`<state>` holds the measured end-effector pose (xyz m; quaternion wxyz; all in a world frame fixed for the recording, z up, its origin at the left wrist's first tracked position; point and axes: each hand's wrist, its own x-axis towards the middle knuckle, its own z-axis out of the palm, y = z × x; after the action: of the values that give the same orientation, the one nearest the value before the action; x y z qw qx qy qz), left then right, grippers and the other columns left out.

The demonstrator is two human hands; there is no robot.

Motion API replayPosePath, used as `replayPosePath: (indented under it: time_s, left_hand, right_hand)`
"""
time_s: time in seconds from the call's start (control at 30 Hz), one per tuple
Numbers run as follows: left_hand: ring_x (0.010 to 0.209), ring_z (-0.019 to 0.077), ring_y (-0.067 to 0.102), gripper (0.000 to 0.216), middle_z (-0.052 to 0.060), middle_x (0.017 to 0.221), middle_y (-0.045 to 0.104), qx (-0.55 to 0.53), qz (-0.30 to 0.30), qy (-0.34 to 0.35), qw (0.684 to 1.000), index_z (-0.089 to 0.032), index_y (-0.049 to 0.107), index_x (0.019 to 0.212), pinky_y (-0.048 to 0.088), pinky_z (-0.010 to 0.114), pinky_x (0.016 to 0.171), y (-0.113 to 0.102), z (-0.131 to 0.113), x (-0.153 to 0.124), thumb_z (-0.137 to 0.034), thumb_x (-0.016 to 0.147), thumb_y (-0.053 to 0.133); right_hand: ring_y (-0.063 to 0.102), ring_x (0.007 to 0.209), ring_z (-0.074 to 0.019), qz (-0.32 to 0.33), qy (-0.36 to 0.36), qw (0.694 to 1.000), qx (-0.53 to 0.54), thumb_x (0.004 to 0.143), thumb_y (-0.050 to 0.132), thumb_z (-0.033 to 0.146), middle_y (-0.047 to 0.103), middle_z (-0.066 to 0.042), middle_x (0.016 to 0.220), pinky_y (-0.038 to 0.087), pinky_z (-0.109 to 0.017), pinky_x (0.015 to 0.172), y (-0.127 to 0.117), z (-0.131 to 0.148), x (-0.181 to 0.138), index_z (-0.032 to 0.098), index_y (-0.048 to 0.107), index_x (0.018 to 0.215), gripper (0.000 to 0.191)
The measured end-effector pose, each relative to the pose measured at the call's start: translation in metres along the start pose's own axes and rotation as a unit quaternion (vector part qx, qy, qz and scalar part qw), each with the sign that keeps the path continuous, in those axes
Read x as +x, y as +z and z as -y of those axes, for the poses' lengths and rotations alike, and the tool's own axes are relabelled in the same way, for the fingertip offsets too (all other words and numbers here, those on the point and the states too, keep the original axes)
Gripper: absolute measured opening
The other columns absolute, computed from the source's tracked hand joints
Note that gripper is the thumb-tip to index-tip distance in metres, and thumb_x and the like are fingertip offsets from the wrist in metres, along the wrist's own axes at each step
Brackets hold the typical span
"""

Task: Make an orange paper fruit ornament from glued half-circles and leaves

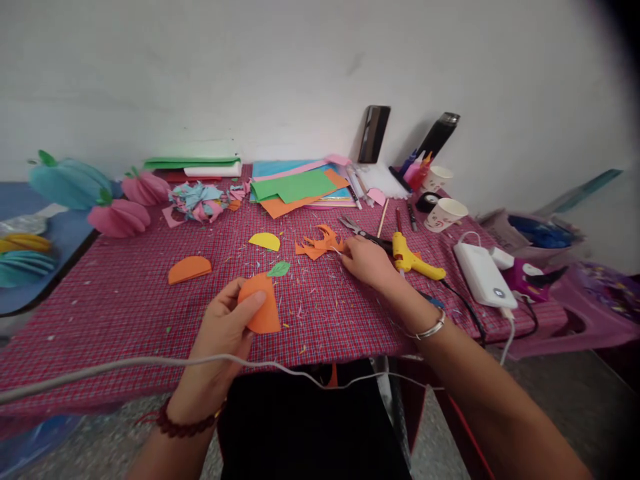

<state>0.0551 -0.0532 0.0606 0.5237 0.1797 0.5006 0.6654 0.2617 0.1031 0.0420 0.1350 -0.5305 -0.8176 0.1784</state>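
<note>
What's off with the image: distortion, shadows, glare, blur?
Head view: likely wide-angle distortion, black thermos leaning outward; upper-right corner dark; soft shadow on the wall beside the thermos; small glints on the silver bracelet; right hand looks slightly soft.

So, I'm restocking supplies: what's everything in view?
Cut paper: one, orange, front centre
Leaf: one, green, at its top
Half-rounds: three, orange, yellow, pink, tabletop
Scraps: several, orange, centre
Scissors: one, dark, centre
Glue gun: one, yellow, right
Power bank: one, white, right
Cups: two, white, back right
Bottle: one, black, back right
Apparent phone: one, black, against wall
Leaf-topped paper globes: three, blue and pink, left
Sheets: several, mixed, back
Paper heap: one, mixed, back left
Cables: several, white, black, front, right
Tablecloth: one, red checked, underneath
Left hand: one, holding cut paper
Right hand: one, beside orange scraps
</note>
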Motion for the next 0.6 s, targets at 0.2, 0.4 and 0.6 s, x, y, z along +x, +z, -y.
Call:
replayPosePath:
  time_s: [0.2,0.4,0.6]
  left_hand:
    - [0.054,0.0066,0.056,0.021,-0.005,0.063,0.062,0.022,0.045,-0.019,0.999,-0.016,0.060,0.070,0.047,0.016,0.054,0.006,0.016,-0.005,-0.020,0.063,0.080]
    - [0.056,0.0093,0.059,0.022,-0.003,0.065,0.065,0.053,0.087,-0.043,0.994,-0.017,0.056,0.071,0.048,0.018,0.055,0.011,0.030,-0.012,-0.023,0.067,0.077]
    - [0.058,0.0150,0.065,0.021,0.001,0.071,0.070,0.066,0.120,-0.092,0.986,-0.020,0.052,0.086,0.055,0.028,0.058,0.015,0.029,-0.021,-0.025,0.075,0.069]
  right_hand:
    - [0.055,0.059,-0.0111,0.149,-0.032,0.881,0.448,0.092,0.049,0.045,0.063,-0.001,0.078,0.044,-0.026,0.057,0.008,0.049,-0.052,0.019,0.055,0.096,0.027]
    - [0.046,0.052,-0.0070,0.161,0.072,0.719,0.672,0.069,0.078,0.042,0.056,0.006,0.065,0.037,-0.023,0.051,0.022,0.073,-0.067,0.020,0.054,0.076,0.034]
    - [0.037,0.052,-0.0074,0.085,0.019,0.787,0.611,0.074,0.072,0.040,0.045,0.008,0.060,0.030,-0.025,0.051,0.003,0.065,-0.058,0.020,0.052,0.072,0.028]
